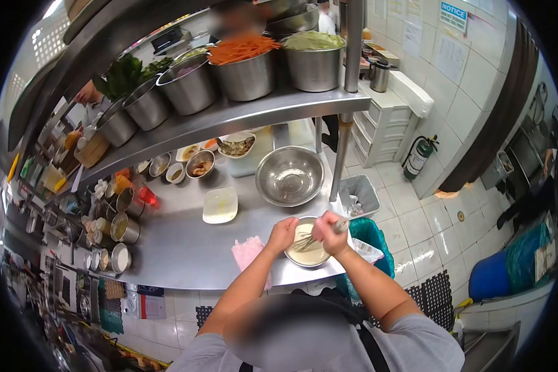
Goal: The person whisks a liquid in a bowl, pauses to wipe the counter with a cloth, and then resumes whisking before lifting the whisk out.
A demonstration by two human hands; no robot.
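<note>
Right hand (330, 234) closed round the whisk (305, 243), its wires in pale batter; left hand (283, 235) curled at the left rim of the bowl (308, 265), near the counter's (186, 260) near edge

glossy metal colander (289, 176), matt pink cloth (248, 253), smooth metal counter (186, 248), shiny metal whisk (305, 242)
</note>
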